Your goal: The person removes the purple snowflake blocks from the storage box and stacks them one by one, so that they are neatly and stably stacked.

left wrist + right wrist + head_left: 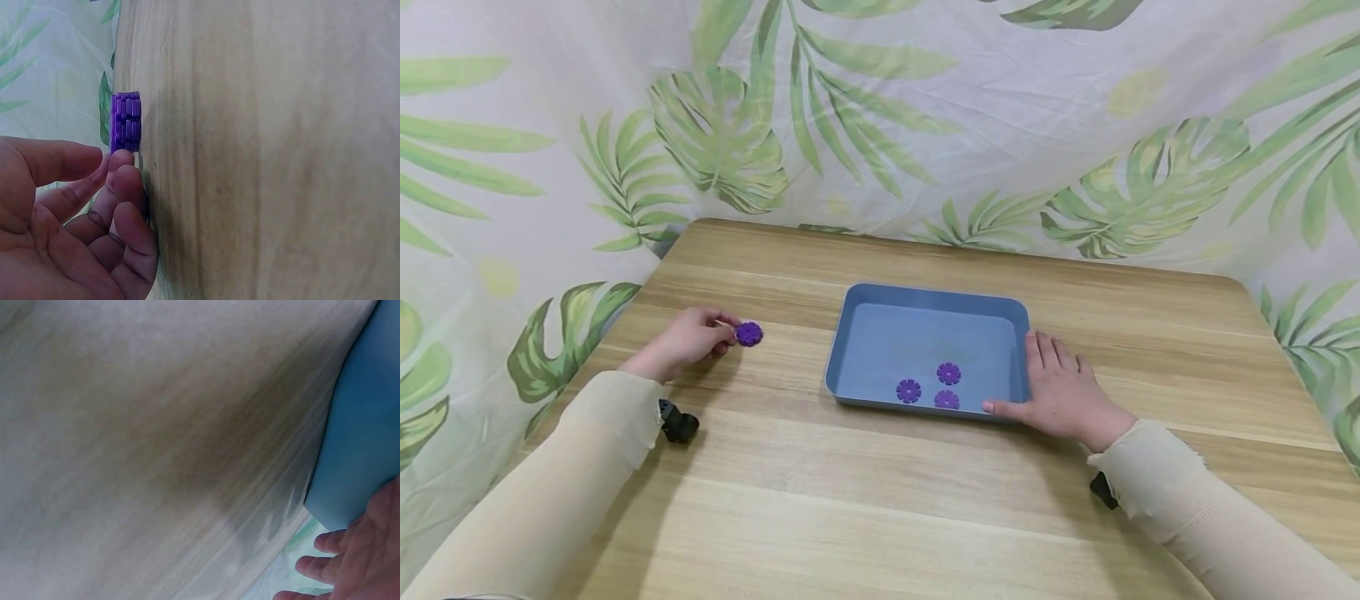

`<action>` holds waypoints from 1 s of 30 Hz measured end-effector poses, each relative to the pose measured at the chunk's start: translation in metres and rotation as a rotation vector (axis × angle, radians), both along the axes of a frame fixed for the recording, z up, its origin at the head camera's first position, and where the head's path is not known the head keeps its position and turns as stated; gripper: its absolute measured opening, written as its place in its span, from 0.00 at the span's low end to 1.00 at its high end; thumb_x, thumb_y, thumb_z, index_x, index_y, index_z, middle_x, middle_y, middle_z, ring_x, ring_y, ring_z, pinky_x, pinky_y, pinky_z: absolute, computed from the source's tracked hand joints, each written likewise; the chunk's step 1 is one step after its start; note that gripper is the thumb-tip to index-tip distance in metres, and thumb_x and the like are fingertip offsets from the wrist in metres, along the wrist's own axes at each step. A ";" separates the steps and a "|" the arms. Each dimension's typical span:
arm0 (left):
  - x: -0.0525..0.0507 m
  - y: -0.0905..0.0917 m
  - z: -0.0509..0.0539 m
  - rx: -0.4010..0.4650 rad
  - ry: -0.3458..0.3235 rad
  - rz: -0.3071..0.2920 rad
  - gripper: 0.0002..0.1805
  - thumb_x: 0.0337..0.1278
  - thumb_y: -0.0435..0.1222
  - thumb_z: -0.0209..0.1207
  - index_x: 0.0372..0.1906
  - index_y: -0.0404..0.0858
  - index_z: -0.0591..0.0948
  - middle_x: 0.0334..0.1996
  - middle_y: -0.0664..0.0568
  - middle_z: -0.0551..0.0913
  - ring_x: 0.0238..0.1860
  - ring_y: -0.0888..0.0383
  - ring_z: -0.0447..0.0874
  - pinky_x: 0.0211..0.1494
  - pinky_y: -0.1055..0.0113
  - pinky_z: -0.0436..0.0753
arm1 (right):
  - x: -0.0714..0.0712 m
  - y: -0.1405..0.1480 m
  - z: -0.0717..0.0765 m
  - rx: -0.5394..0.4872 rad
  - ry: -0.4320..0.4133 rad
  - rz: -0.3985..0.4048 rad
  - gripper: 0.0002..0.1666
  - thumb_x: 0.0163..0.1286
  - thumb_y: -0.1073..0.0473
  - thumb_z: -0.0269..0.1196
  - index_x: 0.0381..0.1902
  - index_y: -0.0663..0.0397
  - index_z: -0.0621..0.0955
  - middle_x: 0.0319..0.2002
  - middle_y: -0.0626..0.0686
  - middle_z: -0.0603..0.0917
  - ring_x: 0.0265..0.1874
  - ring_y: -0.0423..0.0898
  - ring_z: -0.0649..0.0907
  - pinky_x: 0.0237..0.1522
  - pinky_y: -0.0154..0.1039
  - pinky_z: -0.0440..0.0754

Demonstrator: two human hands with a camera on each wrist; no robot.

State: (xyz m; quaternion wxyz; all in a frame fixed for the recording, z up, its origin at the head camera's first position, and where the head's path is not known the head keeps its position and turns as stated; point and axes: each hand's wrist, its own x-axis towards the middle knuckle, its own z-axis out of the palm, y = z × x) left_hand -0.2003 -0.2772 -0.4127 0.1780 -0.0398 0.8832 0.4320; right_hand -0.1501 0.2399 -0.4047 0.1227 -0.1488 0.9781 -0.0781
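Observation:
A short stack of purple snowflake building discs (748,334) stands on the table at the left; its notched edges show in the left wrist view (127,122). My left hand (697,335) is at the stack's left side, fingertips close against it and thumb a little apart from the fingers. Three more purple discs (908,391) lie flat inside a blue rectangular tray (932,293), near its front wall. My right hand (1063,387) rests against the tray's right end, fingers straight along the wall and thumb stretched over the front rim.
Both hands work over a wooden table (820,500). Behind it hangs a pale cloth (1000,125) with green leaf prints, reaching the table's back edge. Black wrist cameras (679,422) sit under both sleeves, close to the tabletop.

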 end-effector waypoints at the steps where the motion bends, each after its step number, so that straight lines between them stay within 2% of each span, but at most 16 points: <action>1: 0.000 0.000 0.000 -0.001 0.001 -0.001 0.19 0.77 0.32 0.49 0.63 0.23 0.72 0.36 0.48 0.82 0.35 0.57 0.77 0.34 0.66 0.77 | 0.000 0.000 0.000 0.000 0.002 0.000 0.79 0.61 0.15 0.56 0.78 0.77 0.45 0.78 0.76 0.49 0.76 0.74 0.52 0.69 0.76 0.49; 11: 0.001 0.001 0.002 0.014 0.017 -0.002 0.18 0.77 0.29 0.49 0.62 0.21 0.72 0.37 0.46 0.82 0.35 0.58 0.78 0.35 0.67 0.78 | 0.000 -0.001 0.002 0.004 0.006 0.005 0.78 0.61 0.15 0.56 0.78 0.77 0.46 0.78 0.76 0.50 0.76 0.73 0.52 0.69 0.76 0.50; 14: 0.000 0.000 0.003 0.014 0.032 0.022 0.18 0.76 0.30 0.49 0.62 0.21 0.71 0.37 0.44 0.82 0.34 0.57 0.78 0.35 0.67 0.79 | 0.000 -0.001 0.002 0.001 0.004 0.009 0.78 0.61 0.15 0.56 0.78 0.77 0.46 0.78 0.75 0.49 0.76 0.73 0.52 0.69 0.76 0.50; 18: -0.003 0.005 0.010 0.020 0.075 0.052 0.20 0.76 0.30 0.47 0.64 0.20 0.70 0.42 0.39 0.81 0.37 0.55 0.79 0.36 0.67 0.81 | -0.001 -0.001 0.002 0.002 0.004 0.011 0.78 0.61 0.15 0.55 0.78 0.77 0.46 0.78 0.75 0.49 0.76 0.74 0.52 0.69 0.76 0.49; 21: -0.005 0.016 0.019 0.024 0.115 0.041 0.22 0.76 0.31 0.46 0.65 0.21 0.69 0.47 0.37 0.80 0.41 0.54 0.79 0.38 0.66 0.81 | -0.001 -0.001 0.002 0.006 0.003 0.009 0.78 0.61 0.15 0.56 0.78 0.77 0.46 0.78 0.75 0.49 0.76 0.73 0.51 0.69 0.76 0.49; 24: -0.005 0.035 0.029 0.028 0.145 0.011 0.22 0.75 0.31 0.48 0.66 0.22 0.70 0.48 0.35 0.79 0.41 0.53 0.80 0.39 0.65 0.81 | -0.001 -0.001 0.003 0.006 0.002 0.009 0.78 0.61 0.15 0.56 0.78 0.77 0.46 0.78 0.75 0.49 0.76 0.74 0.51 0.69 0.76 0.49; 30: -0.007 0.081 0.038 0.074 0.143 -0.109 0.19 0.75 0.31 0.51 0.63 0.23 0.72 0.46 0.33 0.81 0.42 0.44 0.80 0.38 0.62 0.80 | 0.000 -0.001 0.003 0.001 -0.006 0.002 0.79 0.61 0.14 0.55 0.78 0.77 0.46 0.78 0.75 0.49 0.76 0.74 0.51 0.69 0.76 0.48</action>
